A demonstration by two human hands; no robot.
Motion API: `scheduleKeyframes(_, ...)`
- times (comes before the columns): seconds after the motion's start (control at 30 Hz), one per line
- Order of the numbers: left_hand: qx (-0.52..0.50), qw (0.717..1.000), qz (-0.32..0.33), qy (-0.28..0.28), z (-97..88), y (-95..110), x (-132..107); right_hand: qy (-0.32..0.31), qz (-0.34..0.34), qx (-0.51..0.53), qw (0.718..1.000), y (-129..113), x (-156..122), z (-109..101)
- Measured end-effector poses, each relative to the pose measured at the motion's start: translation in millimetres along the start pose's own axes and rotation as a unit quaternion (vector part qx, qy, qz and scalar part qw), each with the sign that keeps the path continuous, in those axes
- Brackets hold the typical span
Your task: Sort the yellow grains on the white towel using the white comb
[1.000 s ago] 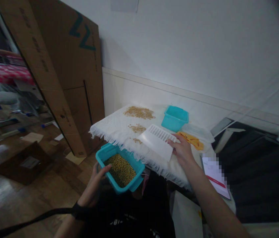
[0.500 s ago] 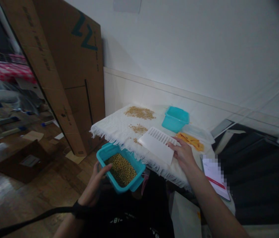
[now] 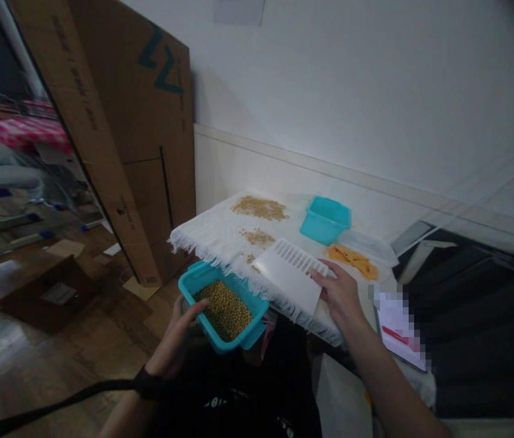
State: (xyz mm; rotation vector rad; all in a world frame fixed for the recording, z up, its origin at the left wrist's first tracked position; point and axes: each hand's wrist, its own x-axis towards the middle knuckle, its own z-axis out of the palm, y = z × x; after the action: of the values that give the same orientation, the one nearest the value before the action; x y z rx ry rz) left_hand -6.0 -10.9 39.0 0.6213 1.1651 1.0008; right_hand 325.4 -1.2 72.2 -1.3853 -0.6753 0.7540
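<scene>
My left hand (image 3: 179, 334) grips the near side of a teal tub (image 3: 222, 306) full of beans, held just below the fringed edge of a white cloth (image 3: 211, 231) on the table. My right hand (image 3: 339, 291) holds a white slotted scraper card (image 3: 289, 273) flat on the cloth near that edge. Small heaps of beans (image 3: 259, 208) lie on the cloth beyond the card, with a smaller heap (image 3: 257, 236) closer in.
A second, empty teal tub (image 3: 325, 219) stands at the back of the table beside a clear lid (image 3: 366, 243) and an orange packet (image 3: 352, 258). A notebook (image 3: 400, 331) lies at right. Tall cardboard sheets (image 3: 124, 121) lean on the wall at left.
My right hand has drawn the scraper card a little toward the cloth's near edge. The tub and my left hand stay in place.
</scene>
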Motion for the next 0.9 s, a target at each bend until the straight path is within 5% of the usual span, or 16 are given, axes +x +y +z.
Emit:
scheduleKeyframes(0.2,0.014,1.0,-0.019,0.016,-5.2,-6.0,10.4,-0.05,0.013,-0.013,0.999,0.7,-10.1,3.6)
scheduleKeyframes(0.4,0.006,1.0,-0.015,0.0,-4.2,-4.6,8.0,0.013,-0.026,0.028,0.999,-2.4,9.7,7.5)
scheduleKeyframes(0.9,-0.004,1.0,-0.023,0.007,-7.0,-6.7,11.6,0.01,-0.007,0.021,1.0,-5.1,17.0,19.5)
